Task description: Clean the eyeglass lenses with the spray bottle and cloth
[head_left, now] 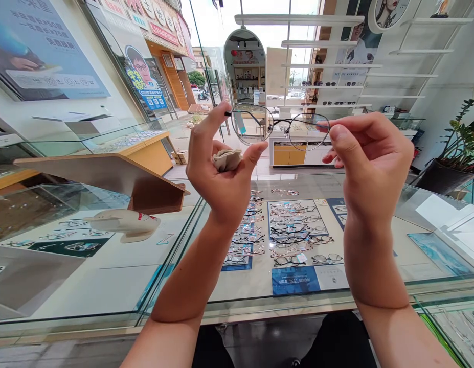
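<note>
A pair of thin round-framed eyeglasses is held up in front of me, lenses upright. My right hand pinches its right rim end between thumb and forefinger. In the curled fingers of my left hand sits a crumpled greyish-beige cloth. That hand's forefinger is at the left side of the frame, by a dark temple tip, and its thumb points toward the lower edge of the left lens; I cannot tell whether the thumb touches it. Below both hands is a glass display counter with rows of eyeglasses inside.
An oval mirror stands beyond the glasses. On the left counter are a brown angled stand and a pale object with red marks. Shelves line the back, and a potted plant is at far right.
</note>
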A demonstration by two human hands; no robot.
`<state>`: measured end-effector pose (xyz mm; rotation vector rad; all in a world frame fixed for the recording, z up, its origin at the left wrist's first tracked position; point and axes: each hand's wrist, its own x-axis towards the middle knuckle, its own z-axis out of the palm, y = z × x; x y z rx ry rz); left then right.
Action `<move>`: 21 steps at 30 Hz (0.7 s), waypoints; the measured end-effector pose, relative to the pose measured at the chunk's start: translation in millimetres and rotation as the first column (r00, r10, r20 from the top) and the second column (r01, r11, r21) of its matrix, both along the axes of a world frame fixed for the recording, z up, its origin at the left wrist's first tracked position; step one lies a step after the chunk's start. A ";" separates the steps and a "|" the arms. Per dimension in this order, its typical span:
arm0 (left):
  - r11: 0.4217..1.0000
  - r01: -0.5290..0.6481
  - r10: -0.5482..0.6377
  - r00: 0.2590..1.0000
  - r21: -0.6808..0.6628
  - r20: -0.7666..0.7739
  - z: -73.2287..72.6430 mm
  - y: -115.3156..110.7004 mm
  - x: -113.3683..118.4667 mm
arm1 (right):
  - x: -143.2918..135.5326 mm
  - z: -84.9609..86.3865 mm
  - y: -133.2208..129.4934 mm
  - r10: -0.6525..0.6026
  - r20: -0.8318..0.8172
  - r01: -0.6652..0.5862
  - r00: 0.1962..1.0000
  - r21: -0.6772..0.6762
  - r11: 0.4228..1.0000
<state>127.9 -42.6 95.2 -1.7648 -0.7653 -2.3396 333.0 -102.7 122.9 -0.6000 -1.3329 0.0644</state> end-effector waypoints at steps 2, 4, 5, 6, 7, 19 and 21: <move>0.997 -0.032 0.032 0.999 0.073 0.008 1.9 -0.7 2.6 | 1.4 0.6 1.8 0.088 -0.025 -0.089 0.996 -0.017 0.996; 0.994 -0.027 0.025 1.000 0.110 0.014 3.0 -1.2 4.5 | 2.1 1.6 3.1 0.149 -0.051 -0.150 0.987 -0.010 0.989; 0.995 -0.010 0.009 1.000 0.100 0.017 3.1 -1.1 4.8 | 2.2 2.0 3.5 0.162 -0.061 -0.162 0.985 -0.003 0.987; 0.997 0.018 -0.019 1.000 0.071 0.017 2.7 -0.6 4.8 | 2.3 2.2 3.8 0.169 -0.068 -0.169 0.983 0.003 0.986; 0.998 0.058 -0.059 0.998 0.031 0.014 1.9 0.1 4.4 | 2.4 2.2 4.2 0.175 -0.071 -0.175 0.982 0.008 0.984; 0.953 0.274 -0.266 0.961 -0.131 0.074 -0.7 -7.0 7.1 | -1.4 0.8 7.6 0.291 -0.095 -0.287 0.952 0.051 0.956; 0.947 0.296 -0.289 0.954 -0.123 0.073 0.5 -8.5 7.1 | -1.6 -0.4 7.4 0.281 -0.070 -0.280 0.957 0.018 0.960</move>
